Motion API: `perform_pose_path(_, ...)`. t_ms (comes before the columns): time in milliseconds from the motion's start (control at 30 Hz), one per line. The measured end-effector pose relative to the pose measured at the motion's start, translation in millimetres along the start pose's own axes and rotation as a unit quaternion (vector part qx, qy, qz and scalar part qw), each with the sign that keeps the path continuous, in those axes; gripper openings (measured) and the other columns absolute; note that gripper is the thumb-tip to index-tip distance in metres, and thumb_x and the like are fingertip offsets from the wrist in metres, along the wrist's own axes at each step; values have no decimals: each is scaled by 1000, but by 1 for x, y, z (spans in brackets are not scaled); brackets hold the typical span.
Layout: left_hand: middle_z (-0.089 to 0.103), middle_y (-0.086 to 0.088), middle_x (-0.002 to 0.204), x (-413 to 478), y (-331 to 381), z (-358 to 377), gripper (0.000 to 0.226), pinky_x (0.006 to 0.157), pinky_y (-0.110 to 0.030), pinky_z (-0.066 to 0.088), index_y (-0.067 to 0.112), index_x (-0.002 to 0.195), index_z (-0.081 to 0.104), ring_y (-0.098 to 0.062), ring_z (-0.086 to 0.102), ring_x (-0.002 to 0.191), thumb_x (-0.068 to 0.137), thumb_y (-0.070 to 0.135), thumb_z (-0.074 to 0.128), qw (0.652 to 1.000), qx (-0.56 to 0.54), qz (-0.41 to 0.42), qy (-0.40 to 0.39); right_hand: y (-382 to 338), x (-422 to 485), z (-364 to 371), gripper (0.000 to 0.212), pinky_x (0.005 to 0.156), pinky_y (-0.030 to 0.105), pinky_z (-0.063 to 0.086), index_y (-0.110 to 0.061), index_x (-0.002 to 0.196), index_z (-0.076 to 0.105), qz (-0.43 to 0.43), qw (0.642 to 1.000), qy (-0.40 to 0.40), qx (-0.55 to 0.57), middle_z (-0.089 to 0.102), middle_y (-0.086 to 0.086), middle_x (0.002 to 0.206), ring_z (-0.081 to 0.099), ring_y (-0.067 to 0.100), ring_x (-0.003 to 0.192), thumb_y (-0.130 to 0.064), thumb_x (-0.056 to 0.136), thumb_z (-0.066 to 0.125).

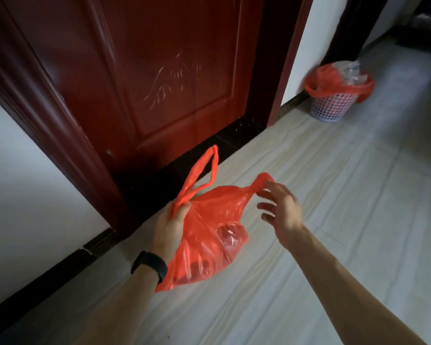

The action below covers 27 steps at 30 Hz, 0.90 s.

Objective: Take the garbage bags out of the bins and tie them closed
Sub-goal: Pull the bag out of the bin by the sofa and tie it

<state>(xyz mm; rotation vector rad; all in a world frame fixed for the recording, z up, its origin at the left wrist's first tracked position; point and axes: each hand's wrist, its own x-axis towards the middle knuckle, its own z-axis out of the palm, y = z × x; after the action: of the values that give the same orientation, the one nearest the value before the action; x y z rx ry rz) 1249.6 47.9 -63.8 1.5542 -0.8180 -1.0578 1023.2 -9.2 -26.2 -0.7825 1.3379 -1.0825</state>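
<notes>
Pale tiled floor [334,220] fills the right and lower part of the frame, with a dark red door [139,70] across the upper left and a black skirting strip [60,265] running along the bottom of the white wall.

At centre, the left hand [171,224] is clamped around the base of one long handle loop [200,175] of a red garbage bag [209,235], fingers curled shut on the bunched plastic. The loop stands up above the fist toward the door. The right hand [281,207] has its fingers spread apart, with only the uppermost fingertips touching the bag's other handle [263,181], which is pulled out to the right in a twisted strand. The bag hangs between the two hands, clear of the floor, with dark contents showing through its lower part. A black band [149,265] sits on the left wrist.

At the upper right of the frame, a white lattice bin [331,107] stands on the floor against the wall, lined with a second red bag [334,82] folded over its rim and holding clear plastic waste [351,72].
</notes>
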Motion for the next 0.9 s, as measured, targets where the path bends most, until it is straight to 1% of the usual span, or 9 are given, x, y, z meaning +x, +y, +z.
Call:
perform_pose_path(133,74,-10,101,1,0,-4,21,100,-46,49,15,103,72,-30,68,104,94,31,60,996,-51,-65,44,35,-1,28,91,99,50,47,-35,140,41,-25,997,-11,-69,45,0,144,52,24,127,-73,65,74)
perform_pose_path(233,66,-5,105,0,6,-4,37,95,-37,43,11,113,65,-26,61,108,100,42,49,992,-37,-105,65,49,-6,47,128,107,50,45,-45,150,16,-18,989,-80,-125,39,-3,150,46,22,134,-72,46,87)
perform_pose_path(333,62,-3,115,-3,3,-7,50,104,-42,41,16,120,62,-24,58,111,100,55,38,990,-22,-128,57,60,-3,57,136,107,50,45,-42,152,13,-8,985,-63,-163,38,-6,147,43,20,134,-74,42,86)
perform_pose_path(400,64,-1,98,-2,-3,-11,49,94,-41,45,18,100,64,-23,60,97,99,59,36,990,-8,-121,72,68,-1,58,124,106,49,45,-33,147,30,-7,972,-15,-234,40,-5,141,45,19,128,-83,44,76)
perform_pose_path(500,55,3,72,-6,-5,-12,48,67,-32,42,18,82,57,-17,54,69,101,56,34,991,1,-96,95,69,-3,54,62,88,41,55,-26,103,56,-52,957,39,-282,65,1,104,64,25,96,-80,74,56)
perform_pose_path(600,59,9,92,-3,-7,-16,39,85,-29,41,20,102,60,-12,56,89,101,52,38,989,-41,-87,110,55,-8,47,17,81,33,48,-27,106,51,-120,963,120,-208,65,-6,90,64,22,92,-42,100,45)
perform_pose_path(700,65,0,116,7,-2,-23,51,109,-38,41,15,116,62,-19,61,110,93,57,45,971,-157,-105,146,29,-5,39,18,80,33,56,-26,113,49,-156,969,184,-59,74,-8,92,71,18,93,-33,100,39)
perform_pose_path(800,75,-7,97,11,1,-23,39,105,-47,47,15,107,56,-27,66,103,97,50,43,953,-222,-133,157,6,-1,36,15,55,30,57,-16,107,45,-129,970,188,79,64,1,69,68,21,58,-26,102,35)
perform_pose_path(900,72,-4,77,8,6,-17,34,84,-43,57,16,97,51,-23,69,79,102,47,40,945,-264,-146,127,6,-5,43,11,42,25,37,-18,98,46,-97,979,171,49,39,-3,61,37,12,42,-24,98,37)
